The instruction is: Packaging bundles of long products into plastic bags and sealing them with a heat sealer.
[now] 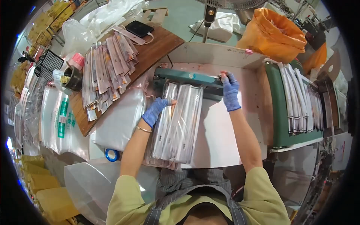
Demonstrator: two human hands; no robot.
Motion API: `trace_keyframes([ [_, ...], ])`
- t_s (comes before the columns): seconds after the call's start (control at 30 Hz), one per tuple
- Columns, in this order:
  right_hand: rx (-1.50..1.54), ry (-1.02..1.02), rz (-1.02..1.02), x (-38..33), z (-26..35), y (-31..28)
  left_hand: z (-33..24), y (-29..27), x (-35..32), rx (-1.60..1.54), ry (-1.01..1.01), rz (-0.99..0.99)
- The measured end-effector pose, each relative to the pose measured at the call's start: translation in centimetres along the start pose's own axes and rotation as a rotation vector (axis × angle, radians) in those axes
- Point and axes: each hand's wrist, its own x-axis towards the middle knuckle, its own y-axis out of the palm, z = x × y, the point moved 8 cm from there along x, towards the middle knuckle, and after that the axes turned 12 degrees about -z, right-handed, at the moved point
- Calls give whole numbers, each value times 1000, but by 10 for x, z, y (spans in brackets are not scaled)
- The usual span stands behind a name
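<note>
My left hand (155, 111), in a blue glove with bare fingertips, grips the left edge of long clear plastic packets (179, 123). They lie lengthwise on the white worktop, with their far ends at a teal hand-press bag sealer (189, 75). Thin, flat printed contents show through the glossy film; what they are I cannot make out. My right hand (230, 92), gloved the same way, is closed around the right end of the sealer's upper arm. That arm stands above the lower bar at the right.
On a tilted brown board (150, 50) at the left lie fanned packets (107, 67) and a black phone (139, 28). Clear bags (120, 120) and a blue tape roll (112, 154) are below. At the right, a green conveyor belt (278, 108) carries packets; behind stands an orange sack (272, 35).
</note>
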Motion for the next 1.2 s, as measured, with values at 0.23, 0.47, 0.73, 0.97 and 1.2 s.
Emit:
trace_keyframes([
  [0.23,150,37,-7,4,-20,-5,-3,9,-11,-56,-47,82],
  [0.47,58,-100,-114,-26,0,-10,-23,-10,-11,130,99,29],
  [0.73,354,1027,490,-262,-56,28,7,-46,-137,572,164,-533],
  [0.97,133,659,757,-306,49,29,13,-36,-299,-150,475,-694],
  [1.2,83,-1378,709,-424,283,115,-55,-182,-489,355,911,-950],
])
